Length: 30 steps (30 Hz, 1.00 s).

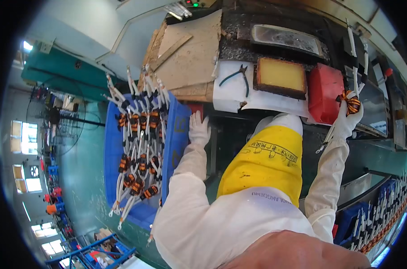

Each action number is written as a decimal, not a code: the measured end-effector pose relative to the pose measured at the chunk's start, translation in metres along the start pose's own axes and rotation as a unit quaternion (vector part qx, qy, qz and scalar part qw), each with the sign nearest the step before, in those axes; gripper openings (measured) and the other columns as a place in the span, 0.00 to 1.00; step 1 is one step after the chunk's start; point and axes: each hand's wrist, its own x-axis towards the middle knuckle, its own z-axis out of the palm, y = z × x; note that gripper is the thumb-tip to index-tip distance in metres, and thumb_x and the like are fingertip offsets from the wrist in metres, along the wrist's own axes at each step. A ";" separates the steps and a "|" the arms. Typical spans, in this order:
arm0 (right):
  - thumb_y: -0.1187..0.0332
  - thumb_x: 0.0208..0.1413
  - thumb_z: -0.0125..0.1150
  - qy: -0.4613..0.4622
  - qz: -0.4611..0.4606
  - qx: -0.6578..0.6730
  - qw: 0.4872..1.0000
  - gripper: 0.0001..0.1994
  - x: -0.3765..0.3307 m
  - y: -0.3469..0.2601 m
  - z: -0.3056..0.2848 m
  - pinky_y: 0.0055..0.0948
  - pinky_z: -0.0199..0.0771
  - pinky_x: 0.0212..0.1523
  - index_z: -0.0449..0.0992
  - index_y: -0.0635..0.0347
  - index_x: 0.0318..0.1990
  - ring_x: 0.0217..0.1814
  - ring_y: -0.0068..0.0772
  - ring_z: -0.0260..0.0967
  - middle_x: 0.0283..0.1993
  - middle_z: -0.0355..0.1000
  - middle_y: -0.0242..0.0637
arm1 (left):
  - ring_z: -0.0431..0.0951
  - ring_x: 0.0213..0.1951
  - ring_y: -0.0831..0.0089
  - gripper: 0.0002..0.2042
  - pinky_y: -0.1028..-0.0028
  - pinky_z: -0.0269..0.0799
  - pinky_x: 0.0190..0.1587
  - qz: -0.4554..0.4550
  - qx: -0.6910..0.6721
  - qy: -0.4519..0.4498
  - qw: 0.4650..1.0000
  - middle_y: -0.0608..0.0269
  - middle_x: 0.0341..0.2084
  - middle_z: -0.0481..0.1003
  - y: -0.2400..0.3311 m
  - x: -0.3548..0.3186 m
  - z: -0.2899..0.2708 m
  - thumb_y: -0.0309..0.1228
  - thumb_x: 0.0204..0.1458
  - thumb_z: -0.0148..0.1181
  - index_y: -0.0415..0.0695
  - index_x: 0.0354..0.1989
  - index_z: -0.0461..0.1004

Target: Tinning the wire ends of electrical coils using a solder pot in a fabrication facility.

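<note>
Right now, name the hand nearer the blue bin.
Left. The left hand is just right of the blue bin; the right hand, holding a coil, is farther right.

Orange and black bands flashed by the coil point(351, 103), white worn on the right hand point(348, 119), solid red shown by the box point(325, 92) at the near edge of the bench point(194, 93), green by the pliers point(230, 79), blue by the crate point(176, 134)

Near the bench's point(232, 20) front edge, pliers point(243, 71) are being carried on a sheet point(228, 101), with a tray point(279, 89), then a box point(324, 92), to their right. Behind the tray, a trough point(287, 48) is being carried. Beyond the bench's front left corner, coils point(143, 121) are being held in a bin point(178, 134).
</note>
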 end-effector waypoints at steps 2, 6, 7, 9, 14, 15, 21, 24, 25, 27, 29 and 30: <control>0.70 0.54 0.71 0.006 0.006 0.033 0.999 0.33 0.000 -0.004 0.002 0.33 0.67 0.59 0.59 0.67 0.64 0.57 0.38 0.67 0.58 0.64 0.48 | 0.56 0.67 0.41 0.23 0.50 0.50 0.71 -0.015 -0.033 0.017 0.999 0.41 0.66 0.56 -0.001 0.002 0.004 0.34 0.44 0.66 0.45 0.51 0.74; 0.75 0.52 0.71 0.024 -0.050 0.073 0.996 0.31 0.000 0.012 0.009 0.33 0.66 0.59 0.61 0.66 0.61 0.56 0.36 0.65 0.56 0.63 0.45 | 0.58 0.66 0.39 0.14 0.47 0.53 0.69 -0.010 -0.051 0.055 0.997 0.38 0.65 0.58 -0.008 -0.005 0.015 0.30 0.39 0.67 0.45 0.38 0.79; 0.75 0.52 0.71 0.031 -0.061 0.061 0.996 0.32 0.000 0.023 0.008 0.34 0.66 0.60 0.61 0.66 0.62 0.57 0.38 0.65 0.57 0.63 0.46 | 0.58 0.65 0.38 0.13 0.47 0.53 0.69 -0.003 -0.056 0.061 0.997 0.37 0.65 0.59 -0.008 -0.005 0.015 0.30 0.38 0.67 0.44 0.36 0.79; 0.74 0.52 0.70 0.042 -0.067 0.022 0.997 0.32 -0.008 0.009 0.013 0.33 0.65 0.61 0.61 0.66 0.63 0.59 0.40 0.65 0.59 0.63 0.48 | 0.59 0.65 0.37 0.12 0.46 0.53 0.69 -0.010 -0.056 0.061 0.997 0.37 0.64 0.60 -0.008 -0.013 0.010 0.29 0.38 0.66 0.44 0.34 0.78; 0.74 0.50 0.70 0.063 -0.051 -0.031 0.996 0.33 -0.006 0.008 0.007 0.32 0.63 0.63 0.61 0.64 0.63 0.60 0.39 0.65 0.59 0.64 0.45 | 0.59 0.65 0.37 0.11 0.46 0.52 0.69 -0.001 -0.047 0.050 0.998 0.36 0.64 0.59 -0.008 -0.011 0.009 0.28 0.39 0.65 0.42 0.34 0.78; 0.74 0.50 0.70 0.067 -0.047 -0.015 0.997 0.32 -0.006 0.010 0.008 0.32 0.63 0.63 0.61 0.64 0.63 0.60 0.39 0.65 0.59 0.64 0.45 | 0.57 0.66 0.38 0.10 0.46 0.51 0.70 -0.004 -0.043 0.045 0.998 0.37 0.65 0.58 -0.008 -0.011 0.012 0.28 0.39 0.66 0.43 0.33 0.78; 0.73 0.51 0.69 0.063 -0.026 -0.010 0.998 0.32 -0.002 0.018 0.012 0.32 0.63 0.64 0.61 0.63 0.63 0.61 0.38 0.65 0.59 0.64 0.44 | 0.56 0.66 0.39 0.10 0.47 0.50 0.70 0.006 -0.038 0.051 0.998 0.36 0.65 0.58 -0.005 -0.006 0.010 0.29 0.40 0.65 0.42 0.33 0.77; 0.73 0.52 0.69 0.066 -0.037 -0.025 0.997 0.32 -0.003 0.020 0.014 0.32 0.63 0.64 0.61 0.63 0.63 0.61 0.39 0.65 0.59 0.64 0.44 | 0.55 0.66 0.39 0.10 0.47 0.50 0.70 -0.002 -0.032 0.047 0.998 0.37 0.65 0.58 -0.004 -0.006 0.011 0.29 0.40 0.65 0.42 0.33 0.78; 0.73 0.52 0.69 0.075 -0.060 -0.022 0.995 0.32 -0.004 0.020 0.014 0.32 0.63 0.64 0.61 0.63 0.63 0.61 0.39 0.65 0.59 0.64 0.44 | 0.55 0.66 0.39 0.10 0.47 0.50 0.71 -0.004 -0.029 0.050 0.998 0.37 0.65 0.57 -0.004 -0.007 0.012 0.29 0.40 0.65 0.42 0.32 0.78; 0.73 0.52 0.69 0.075 -0.049 -0.020 0.996 0.32 -0.005 0.018 0.013 0.32 0.63 0.64 0.61 0.63 0.63 0.61 0.39 0.65 0.59 0.64 0.44 | 0.55 0.67 0.39 0.09 0.47 0.50 0.71 -0.005 -0.029 0.044 0.999 0.37 0.65 0.57 -0.004 -0.006 0.012 0.29 0.40 0.65 0.42 0.32 0.78; 0.73 0.52 0.69 0.073 -0.041 -0.017 0.996 0.32 -0.005 0.017 0.013 0.32 0.63 0.64 0.61 0.63 0.63 0.61 0.39 0.65 0.59 0.64 0.44 | 0.55 0.67 0.39 0.09 0.47 0.49 0.71 -0.008 -0.030 0.038 0.999 0.38 0.65 0.57 -0.005 -0.006 0.013 0.29 0.41 0.65 0.42 0.32 0.79; 0.73 0.52 0.69 0.071 -0.035 -0.022 0.997 0.32 -0.006 0.017 0.013 0.32 0.63 0.64 0.61 0.63 0.63 0.61 0.39 0.65 0.59 0.64 0.44 | 0.55 0.67 0.39 0.10 0.47 0.49 0.71 -0.011 -0.030 0.032 0.999 0.38 0.66 0.57 -0.006 -0.006 0.014 0.29 0.41 0.65 0.42 0.33 0.79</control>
